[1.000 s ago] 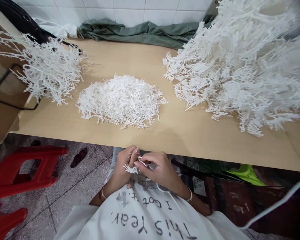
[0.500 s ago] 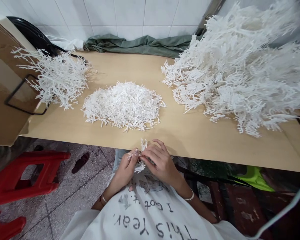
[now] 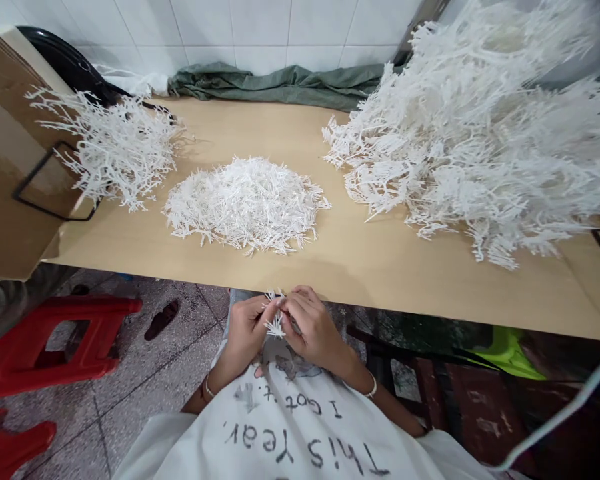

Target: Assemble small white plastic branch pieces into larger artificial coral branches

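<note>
Close together at the table's front edge, my left hand [image 3: 249,328] and my right hand [image 3: 311,327] pinch a white branching plastic sprig [image 3: 275,326]. Its thin tips stick out above and below the fingers, while the middle is hidden by them. Both hands are closed, fingertips nearly touching. Beyond them on the table lies a low pile of small white sprigs [image 3: 247,205]. A looser heap of longer white branched stems [image 3: 123,150] is at the left. At the right rises a large mound of white branched pieces [image 3: 470,147].
The wooden-coloured table [image 3: 220,267] runs across the view, with a green cloth [image 3: 280,85] along the tiled wall. A cardboard box [image 3: 15,180] stands at the left end. Red stools [image 3: 75,333] and a dark slipper [image 3: 161,319] are on the floor.
Both hands have drawn closer together around the sprig, and the right fingers have curled in. Less of the sprig shows above the fingers. The view has shifted slightly.
</note>
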{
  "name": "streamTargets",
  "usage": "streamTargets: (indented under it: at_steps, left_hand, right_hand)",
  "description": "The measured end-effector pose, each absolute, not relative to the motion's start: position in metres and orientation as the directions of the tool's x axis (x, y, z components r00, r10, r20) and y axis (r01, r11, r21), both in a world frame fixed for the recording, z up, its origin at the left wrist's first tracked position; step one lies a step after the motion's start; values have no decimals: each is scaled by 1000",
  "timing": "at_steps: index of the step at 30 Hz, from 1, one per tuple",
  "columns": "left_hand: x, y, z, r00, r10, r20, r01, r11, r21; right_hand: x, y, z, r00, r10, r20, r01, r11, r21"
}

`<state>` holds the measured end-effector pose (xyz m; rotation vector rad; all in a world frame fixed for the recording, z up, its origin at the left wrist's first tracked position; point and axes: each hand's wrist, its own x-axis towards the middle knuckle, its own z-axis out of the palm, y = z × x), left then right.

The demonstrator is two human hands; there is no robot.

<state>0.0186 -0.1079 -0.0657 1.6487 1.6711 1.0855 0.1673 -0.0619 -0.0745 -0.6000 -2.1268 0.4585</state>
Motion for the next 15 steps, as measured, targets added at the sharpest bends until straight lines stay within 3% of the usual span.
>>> streamTargets:
  at_steps: [6,15]
  left_hand:
    - [10,-102,-61,93,939,332,737,-289,611]
    - [16,-102,-49,84,689,720,742,-526,416]
  right_hand:
    - [173,-59,-71,-629,545,554,283,824,-490]
    - [170,-61,-55,-531,480,698,146,864,-483]
